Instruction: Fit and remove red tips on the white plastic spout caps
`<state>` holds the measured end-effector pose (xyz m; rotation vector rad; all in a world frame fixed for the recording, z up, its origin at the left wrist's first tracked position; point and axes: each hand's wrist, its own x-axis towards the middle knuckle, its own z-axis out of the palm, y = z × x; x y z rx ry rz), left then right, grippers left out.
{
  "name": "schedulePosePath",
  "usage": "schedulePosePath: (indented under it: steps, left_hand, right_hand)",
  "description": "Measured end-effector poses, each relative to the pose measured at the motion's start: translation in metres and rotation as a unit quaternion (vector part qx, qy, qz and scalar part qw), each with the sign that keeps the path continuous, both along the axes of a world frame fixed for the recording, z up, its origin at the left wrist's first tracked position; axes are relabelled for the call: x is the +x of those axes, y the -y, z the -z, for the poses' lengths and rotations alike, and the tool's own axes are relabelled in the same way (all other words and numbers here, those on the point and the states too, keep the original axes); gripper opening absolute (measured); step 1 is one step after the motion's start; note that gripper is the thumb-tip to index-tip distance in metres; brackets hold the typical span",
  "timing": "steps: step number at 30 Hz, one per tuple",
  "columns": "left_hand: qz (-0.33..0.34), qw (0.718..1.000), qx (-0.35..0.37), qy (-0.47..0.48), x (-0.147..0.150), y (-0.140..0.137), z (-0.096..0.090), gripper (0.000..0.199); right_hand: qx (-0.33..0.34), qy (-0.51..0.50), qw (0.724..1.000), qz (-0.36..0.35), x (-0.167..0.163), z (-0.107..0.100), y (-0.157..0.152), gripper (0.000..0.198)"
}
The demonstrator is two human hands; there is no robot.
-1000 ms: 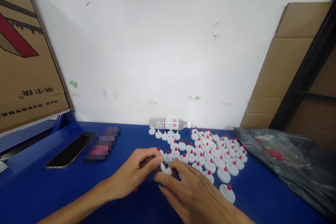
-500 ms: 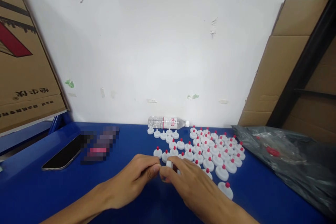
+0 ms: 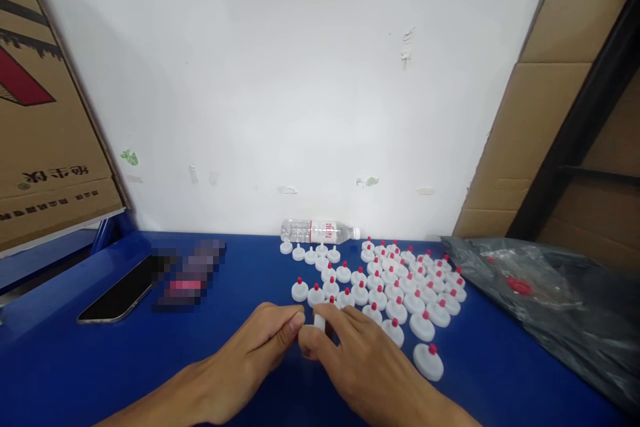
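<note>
Piece [image 3: 319, 321], one, white, in right hand [image 3: 360, 350]; bottle [image 3: 320, 231], one; phone [image 3: 117, 290], one.

We pinch a white nozzle cap [image 3: 319, 323] in our right hand [image 3: 360, 353], with our left hand [image 3: 255, 350] just beside it, thumb against curled fingers. Across the right of our blue tabletop [image 3: 250, 277] stand red-tipped white caps [image 3: 422, 327]; farther off, all-white caps [image 3: 310, 257] sit near a clear plastic bottle [image 3: 331, 232] lying sideways. Left, we see a smartphone [image 3: 117, 290]
</note>
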<state>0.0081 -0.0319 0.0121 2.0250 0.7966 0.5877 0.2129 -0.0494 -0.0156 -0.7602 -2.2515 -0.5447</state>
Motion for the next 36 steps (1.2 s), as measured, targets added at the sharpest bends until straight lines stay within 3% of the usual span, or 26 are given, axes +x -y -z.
schedulePosePath:
  steps: [6, 11, 15, 17, 23, 26, 31, 36]
  left_hand:
    - [-0.022, 0.998, 0.006, -0.051, 0.0, 0.004, -0.005, 0.05]
    - [0.002, 0.996, 0.09, -0.025, 0.001, 0.0, -0.007, 0.045]
    - [0.021, 0.984, 0.167, -0.051, 0.0, -0.008, -0.002, 0.038]
    - [0.0, 0.976, 0.203, -0.083, -0.001, -0.01, 0.0, 0.038]
    - [-0.071, 0.951, 0.275, -0.125, -0.002, -0.012, 0.005, 0.039]
    - [-0.112, 0.935, 0.307, -0.137, -0.007, -0.018, 0.005, 0.039]
    - [-0.247, 0.883, 0.346, -0.202, -0.02, -0.039, 0.003, 0.038]
    - [-0.276, 0.865, 0.329, -0.259, -0.027, -0.054, 0.004, 0.029]
  right_hand:
    - [0.042, 0.0, 0.999, 0.009, -0.006, 0.002, 0.002, 0.023]
    - [0.042, -0.001, 0.999, 0.01, -0.004, 0.004, -0.002, 0.028]
    - [0.008, 0.031, 0.999, -0.003, -0.001, 0.006, -0.005, 0.016]
    - [-0.028, 0.052, 0.998, -0.009, -0.001, 0.005, -0.005, 0.007]
    - [-0.113, 0.067, 0.991, -0.014, 0.002, -0.004, 0.0, 0.026]
    - [-0.121, 0.083, 0.989, 0.005, 0.003, -0.002, 0.0, 0.037]
    - [-0.134, 0.119, 0.984, 0.021, 0.001, 0.003, 0.001, 0.06]
    - [-0.131, 0.126, 0.983, -0.002, -0.001, 0.0, 0.003, 0.052]
